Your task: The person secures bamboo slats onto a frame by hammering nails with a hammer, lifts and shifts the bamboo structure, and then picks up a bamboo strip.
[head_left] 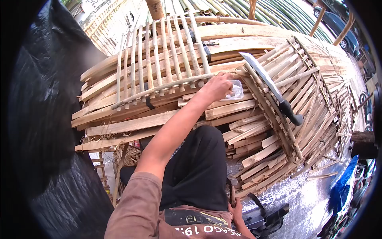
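My left hand (219,87) reaches across to a small clear plastic tub (237,92), its fingers bent together down inside it. What they pinch is too small to make out. Beside this hand lies a bamboo rack (163,88), made of several thin slats fixed to a crossbar. Low in view, next to my thigh, my right hand (237,209) is closed around the handle of a hammer (233,191), its head pointing up. A large knife (262,75) with a black handle rests on a stacked slatted panel right of the tub.
Long split planks (131,126) are piled beneath the rack. Slatted bamboo panels (310,99) stack up on the right. Black plastic sheeting (43,119) hangs at left. A black strapped item (270,219) lies at lower right near a blue tarp (344,185). Bamboo poles and a parked car are behind.
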